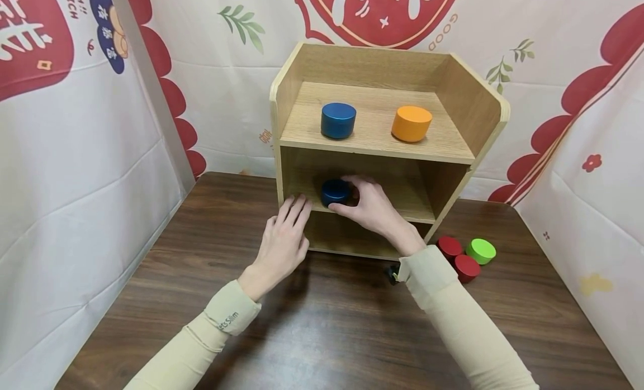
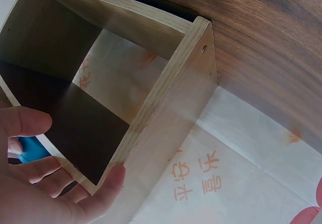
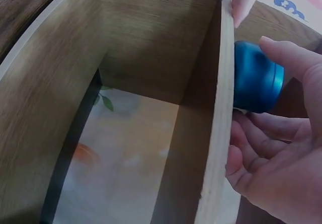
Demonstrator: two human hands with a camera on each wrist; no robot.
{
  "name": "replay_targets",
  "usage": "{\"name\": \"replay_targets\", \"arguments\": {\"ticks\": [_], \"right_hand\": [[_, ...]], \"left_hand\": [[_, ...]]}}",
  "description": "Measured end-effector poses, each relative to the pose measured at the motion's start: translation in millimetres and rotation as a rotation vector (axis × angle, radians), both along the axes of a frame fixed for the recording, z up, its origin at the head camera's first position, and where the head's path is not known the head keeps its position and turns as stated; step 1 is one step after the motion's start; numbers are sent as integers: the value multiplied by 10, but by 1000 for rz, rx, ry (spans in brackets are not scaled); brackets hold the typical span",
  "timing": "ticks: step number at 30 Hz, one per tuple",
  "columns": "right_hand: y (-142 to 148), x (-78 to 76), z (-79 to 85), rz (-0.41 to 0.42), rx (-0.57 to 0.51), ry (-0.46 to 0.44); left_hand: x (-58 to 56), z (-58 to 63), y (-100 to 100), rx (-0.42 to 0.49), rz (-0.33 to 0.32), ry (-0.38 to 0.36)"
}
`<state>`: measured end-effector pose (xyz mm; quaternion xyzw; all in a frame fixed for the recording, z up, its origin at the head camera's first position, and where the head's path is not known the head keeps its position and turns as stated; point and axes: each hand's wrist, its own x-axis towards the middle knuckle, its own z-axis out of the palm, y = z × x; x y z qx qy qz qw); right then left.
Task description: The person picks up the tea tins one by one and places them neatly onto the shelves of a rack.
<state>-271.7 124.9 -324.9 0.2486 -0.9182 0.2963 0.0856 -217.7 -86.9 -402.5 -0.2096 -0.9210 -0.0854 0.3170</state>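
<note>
A wooden shelf unit (image 1: 377, 153) stands on the table. On its middle shelf sits a round blue metallic tin (image 1: 335, 193) near the front edge, left of centre. My right hand (image 1: 371, 207) holds this tin from the right, thumb on one side and fingers on the other, as the right wrist view also shows for the blue tin (image 3: 256, 78). My left hand (image 1: 283, 238) rests its extended fingers on the unit's left front edge, by the middle board. In the left wrist view, the left hand (image 2: 48, 183) has its thumb over the lower compartment's opening.
Another blue tin (image 1: 339, 120) and an orange tin (image 1: 411, 123) stand on the top shelf. Right of the unit, two red tins (image 1: 467, 268) and a green tin (image 1: 481, 251) sit on the dark wooden table (image 1: 352, 334). A small black object (image 1: 393, 274) lies near my right cuff.
</note>
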Motion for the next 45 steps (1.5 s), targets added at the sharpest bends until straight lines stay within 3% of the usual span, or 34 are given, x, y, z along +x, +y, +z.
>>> {"name": "replay_targets", "arguments": {"ticks": [6, 16, 25, 30, 37, 45], "right_hand": [[137, 138, 9, -20, -30, 88], [556, 524, -114, -42, -83, 188], [1120, 790, -375, -72, -46, 245], [1498, 836, -558, -162, 26, 268], [2027, 906, -825, -403, 146, 142], [2407, 910, -1089, -529, 296, -26]], "left_hand": [[2, 5, -3, -1, -3, 1], [1, -2, 3, 15, -3, -1], [16, 6, 8, 22, 1, -15], [13, 2, 16, 28, -3, -10], [12, -21, 23, 34, -8, -11], [9, -9, 20, 28, 0, -18]]}}
